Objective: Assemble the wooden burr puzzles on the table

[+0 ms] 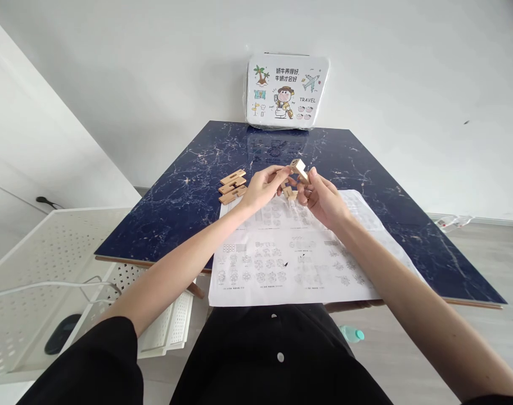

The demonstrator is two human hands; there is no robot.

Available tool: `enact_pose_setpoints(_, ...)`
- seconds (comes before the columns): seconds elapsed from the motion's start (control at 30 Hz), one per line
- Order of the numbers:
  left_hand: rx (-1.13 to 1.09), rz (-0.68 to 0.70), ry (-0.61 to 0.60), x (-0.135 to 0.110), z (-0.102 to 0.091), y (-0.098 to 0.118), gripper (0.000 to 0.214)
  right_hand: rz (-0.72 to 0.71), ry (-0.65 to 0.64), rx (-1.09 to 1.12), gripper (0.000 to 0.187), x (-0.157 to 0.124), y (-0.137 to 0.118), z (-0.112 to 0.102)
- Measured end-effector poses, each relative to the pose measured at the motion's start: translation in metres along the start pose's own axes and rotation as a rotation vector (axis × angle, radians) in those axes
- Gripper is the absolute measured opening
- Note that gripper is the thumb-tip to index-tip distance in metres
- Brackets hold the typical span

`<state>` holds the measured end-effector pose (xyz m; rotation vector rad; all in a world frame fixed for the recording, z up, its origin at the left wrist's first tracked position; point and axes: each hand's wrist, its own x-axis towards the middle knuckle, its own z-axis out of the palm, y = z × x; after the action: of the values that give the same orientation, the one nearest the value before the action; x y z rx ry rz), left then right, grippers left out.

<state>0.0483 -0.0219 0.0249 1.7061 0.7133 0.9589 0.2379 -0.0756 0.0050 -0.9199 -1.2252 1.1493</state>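
A notched wooden puzzle piece (299,167) with a dark mark on its end is held up between my two hands above the table. My left hand (265,187) pinches it near the marked end. Closed round its other end are the thumb and fingers of my right hand (324,202). Just below, another wooden piece (288,193) shows between the hands; whether it is held or rests on the paper I cannot tell. Several flat slotted wooden pieces (233,186) lie in a row left of my left hand. A printed instruction sheet (256,295) spreads beneath my forearms.
The dark blue marbled table (172,214) bears all this. A white illustrated case (287,90) leans on the wall at its far edge. To the left stands a white perforated cart (91,225) with a cable (49,284). A bottle (352,333) is below the table.
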Motion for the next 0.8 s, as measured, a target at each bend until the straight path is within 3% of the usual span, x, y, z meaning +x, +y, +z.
enact_pose_setpoints(0.13,-0.124,-0.077,-0.007,0.003,0.001,-0.003,0.029,-0.067,-0.010,-0.067,0.050,-0.002,0.002,0.003)
enact_pose_setpoints(0.33,-0.343,-0.246,-0.195,0.009,-0.006,-0.004,0.022,-0.124,0.034,-0.160,0.049,-0.001,0.002,0.001)
enact_pose_setpoints(0.53,-0.444,-0.393,-0.183,0.014,-0.017,-0.009,0.017,-0.062,-0.028,-0.125,0.048,0.000,-0.001,-0.003)
enact_pose_setpoints(0.8,-0.403,-0.387,-0.166,0.013,-0.024,-0.006,0.015,-0.101,-0.013,-0.312,0.045,-0.005,-0.003,-0.002)
